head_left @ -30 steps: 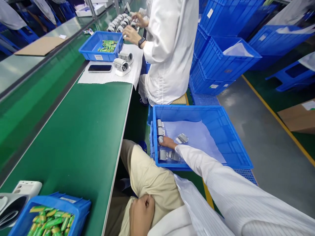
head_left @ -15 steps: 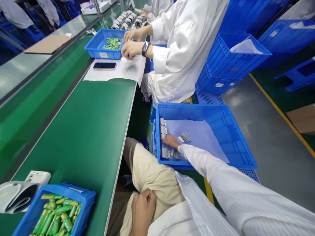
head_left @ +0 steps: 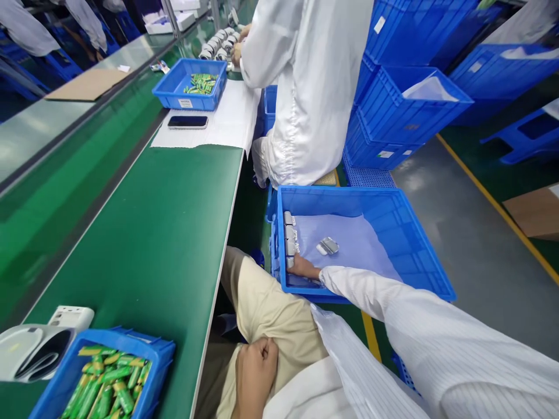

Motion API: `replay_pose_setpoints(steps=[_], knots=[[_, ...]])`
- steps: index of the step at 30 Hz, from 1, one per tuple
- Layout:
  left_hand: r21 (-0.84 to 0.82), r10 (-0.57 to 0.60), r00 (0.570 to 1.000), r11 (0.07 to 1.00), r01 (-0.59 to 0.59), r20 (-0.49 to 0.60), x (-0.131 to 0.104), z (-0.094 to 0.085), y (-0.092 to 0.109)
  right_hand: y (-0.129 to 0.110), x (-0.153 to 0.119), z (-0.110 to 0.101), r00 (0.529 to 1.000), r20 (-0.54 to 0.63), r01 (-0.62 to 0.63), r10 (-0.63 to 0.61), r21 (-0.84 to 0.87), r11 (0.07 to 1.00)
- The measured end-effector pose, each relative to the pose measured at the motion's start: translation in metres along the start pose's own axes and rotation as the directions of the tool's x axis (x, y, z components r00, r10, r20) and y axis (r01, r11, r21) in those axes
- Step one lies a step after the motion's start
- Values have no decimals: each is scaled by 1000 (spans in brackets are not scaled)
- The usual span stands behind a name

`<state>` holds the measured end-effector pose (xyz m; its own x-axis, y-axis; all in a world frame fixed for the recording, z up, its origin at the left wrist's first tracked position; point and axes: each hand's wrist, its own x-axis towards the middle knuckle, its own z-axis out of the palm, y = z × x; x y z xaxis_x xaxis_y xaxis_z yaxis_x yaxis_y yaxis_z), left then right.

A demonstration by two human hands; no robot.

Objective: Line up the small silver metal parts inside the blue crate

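My right hand (head_left: 304, 269) reaches down into a large blue crate (head_left: 362, 195) on the floor beside my seat, at its near left corner. Its fingers lie over small grey parts there, and whether they grip one is hidden. A row of the same grey parts (head_left: 289, 233) stands along the crate's left wall, and one loose part (head_left: 327, 246) lies on the pale lilac sheet (head_left: 358, 250) lining the bottom. My left hand (head_left: 255, 375) rests as a closed fist on my thigh, holding nothing.
A green workbench (head_left: 152, 233) runs along my left. On its near end sit a small blue bin of green batteries (head_left: 109, 378) and a white device (head_left: 30, 349). A co-worker in white (head_left: 310, 87) sits ahead, with a phone (head_left: 187, 121), another battery bin (head_left: 192, 84) and stacked blue crates (head_left: 406, 110) nearby.
My right hand slid from the middle of the crate's left side back to its near corner, covering the parts there. The co-worker's hands moved to the far devices.
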<state>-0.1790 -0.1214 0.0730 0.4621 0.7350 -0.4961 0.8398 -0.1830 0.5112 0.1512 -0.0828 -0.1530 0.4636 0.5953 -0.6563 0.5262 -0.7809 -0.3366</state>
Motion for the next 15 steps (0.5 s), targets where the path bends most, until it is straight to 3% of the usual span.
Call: replay_pose_setpoints(steps=[4, 12, 15], knots=[[0, 12, 999, 1000, -12, -36, -1, 3, -3, 1, 14, -9, 999, -14, -36, 36, -8, 999], [-22, 29, 999, 999, -30, -29, 0, 2, -5, 4, 17, 2, 999, -34, -2, 2, 1, 1000], [-11, 46, 997, 999, -47, -62, 1, 7, -10, 8, 19, -6, 999, -36, 5, -5, -11, 1000]])
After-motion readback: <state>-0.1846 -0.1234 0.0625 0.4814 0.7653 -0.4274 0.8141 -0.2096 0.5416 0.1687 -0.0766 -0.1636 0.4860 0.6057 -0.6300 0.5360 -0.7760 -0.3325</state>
